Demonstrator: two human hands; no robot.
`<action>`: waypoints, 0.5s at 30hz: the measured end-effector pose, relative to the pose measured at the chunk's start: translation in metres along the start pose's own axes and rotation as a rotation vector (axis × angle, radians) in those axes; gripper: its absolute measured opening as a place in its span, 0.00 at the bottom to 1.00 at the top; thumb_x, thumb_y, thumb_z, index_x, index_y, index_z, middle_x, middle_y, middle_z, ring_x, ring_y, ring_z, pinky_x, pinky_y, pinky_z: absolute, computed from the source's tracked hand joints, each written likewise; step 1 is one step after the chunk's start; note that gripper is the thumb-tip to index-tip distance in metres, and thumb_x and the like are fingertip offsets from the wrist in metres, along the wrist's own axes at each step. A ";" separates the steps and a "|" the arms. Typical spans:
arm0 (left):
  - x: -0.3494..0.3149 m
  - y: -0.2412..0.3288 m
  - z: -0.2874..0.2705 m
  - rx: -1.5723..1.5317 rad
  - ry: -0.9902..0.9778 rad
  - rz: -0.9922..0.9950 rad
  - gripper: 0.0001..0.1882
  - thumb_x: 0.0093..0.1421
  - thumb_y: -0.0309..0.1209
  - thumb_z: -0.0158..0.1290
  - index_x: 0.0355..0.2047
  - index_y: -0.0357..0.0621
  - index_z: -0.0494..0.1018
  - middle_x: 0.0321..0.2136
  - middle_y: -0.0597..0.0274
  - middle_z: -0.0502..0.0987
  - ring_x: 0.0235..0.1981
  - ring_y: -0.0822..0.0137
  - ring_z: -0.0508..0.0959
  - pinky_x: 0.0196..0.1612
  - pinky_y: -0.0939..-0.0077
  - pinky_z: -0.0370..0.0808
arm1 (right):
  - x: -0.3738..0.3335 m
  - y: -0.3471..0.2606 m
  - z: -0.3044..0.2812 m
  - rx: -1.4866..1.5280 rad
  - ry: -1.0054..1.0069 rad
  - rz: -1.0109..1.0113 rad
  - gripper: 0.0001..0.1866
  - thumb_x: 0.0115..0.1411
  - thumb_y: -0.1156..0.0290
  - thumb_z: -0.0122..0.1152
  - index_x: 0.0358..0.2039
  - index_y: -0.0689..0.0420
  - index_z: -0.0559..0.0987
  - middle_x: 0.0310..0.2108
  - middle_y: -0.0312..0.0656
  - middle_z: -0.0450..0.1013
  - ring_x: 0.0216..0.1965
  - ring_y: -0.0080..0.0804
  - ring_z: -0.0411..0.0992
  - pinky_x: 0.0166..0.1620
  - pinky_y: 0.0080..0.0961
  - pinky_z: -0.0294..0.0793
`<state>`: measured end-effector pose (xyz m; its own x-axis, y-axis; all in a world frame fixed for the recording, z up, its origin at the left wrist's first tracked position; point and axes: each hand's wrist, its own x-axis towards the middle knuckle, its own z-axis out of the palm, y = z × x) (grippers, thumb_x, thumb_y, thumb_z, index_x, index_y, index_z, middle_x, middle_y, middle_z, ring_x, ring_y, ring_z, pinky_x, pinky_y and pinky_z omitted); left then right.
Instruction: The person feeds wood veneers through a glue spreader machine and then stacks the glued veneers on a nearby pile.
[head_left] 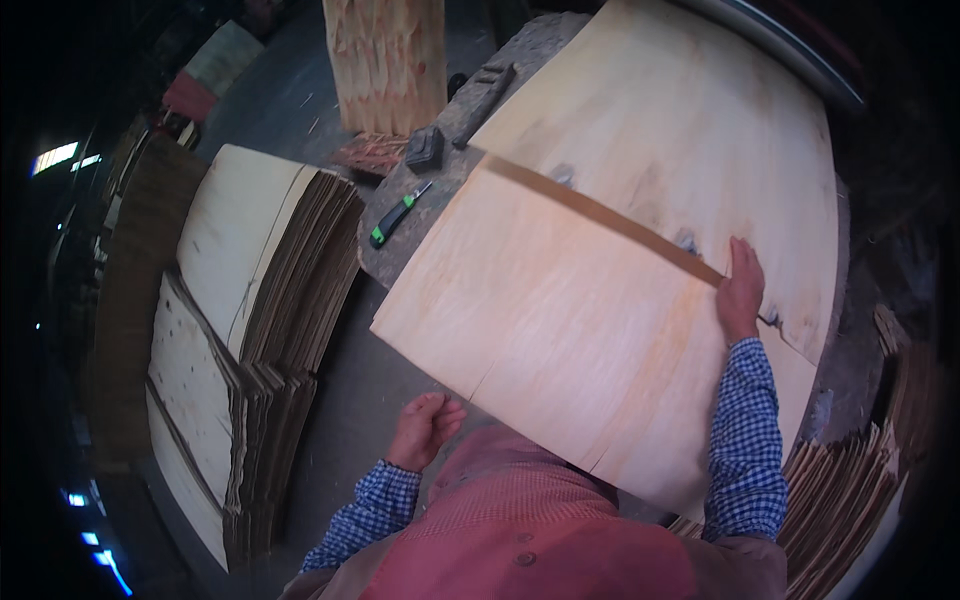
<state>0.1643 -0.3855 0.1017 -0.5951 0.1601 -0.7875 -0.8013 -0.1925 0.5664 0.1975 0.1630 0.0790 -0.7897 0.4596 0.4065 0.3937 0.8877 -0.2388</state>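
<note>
Two wide, pale wood veneer sheets lie on the bench before me. The near veneer sheet [560, 310] reaches almost to my body and has short splits along its front edge. The far veneer sheet [680, 120] overlaps it, its front edge slightly raised and casting a shadow; dark knots mark it. My right hand [741, 290] rests at that front edge, fingers stretched out over the far sheet; its thumb is mostly hidden. Just off the near sheet's left front edge, my left hand [426, 430] hangs with fingers curled together and nothing visible in them.
A green-and-black utility knife [399, 216] and a dark block [424, 148] lie on the worn bench [385, 245]. Stacked veneer [240, 250] stands at left, with more veneer [840, 500] at lower right. A metal roller [780, 45] spans the far right, and a wood board [388, 65] stands beyond the bench.
</note>
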 end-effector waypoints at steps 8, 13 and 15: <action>-0.002 -0.015 0.027 -0.017 0.083 0.076 0.08 0.68 0.34 0.49 0.40 0.44 0.72 0.35 0.63 0.78 0.37 0.67 0.80 0.39 0.74 0.80 | 0.018 -0.002 0.048 -0.106 -0.115 -0.012 0.21 0.62 0.67 0.56 0.55 0.59 0.72 0.60 0.51 0.65 0.61 0.51 0.61 0.62 0.46 0.59; 0.005 -0.008 0.020 -0.074 -0.017 0.060 0.07 0.68 0.35 0.49 0.39 0.45 0.71 0.35 0.63 0.77 0.38 0.66 0.80 0.39 0.73 0.79 | -0.088 -0.087 0.015 0.036 -0.198 0.021 0.20 0.63 0.66 0.55 0.55 0.59 0.73 0.61 0.49 0.64 0.65 0.51 0.57 0.65 0.47 0.54; -0.010 0.006 0.026 -0.063 -0.115 0.112 0.07 0.68 0.35 0.49 0.39 0.45 0.71 0.36 0.61 0.77 0.37 0.65 0.80 0.37 0.74 0.79 | -0.132 -0.113 -0.012 0.093 -0.228 0.033 0.21 0.62 0.66 0.56 0.54 0.59 0.73 0.61 0.50 0.64 0.65 0.52 0.57 0.65 0.47 0.54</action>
<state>0.1638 -0.3628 0.1188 -0.6865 0.2428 -0.6853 -0.7262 -0.2747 0.6302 0.2631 0.0019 0.0631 -0.8670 0.4607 0.1900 0.3844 0.8609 -0.3333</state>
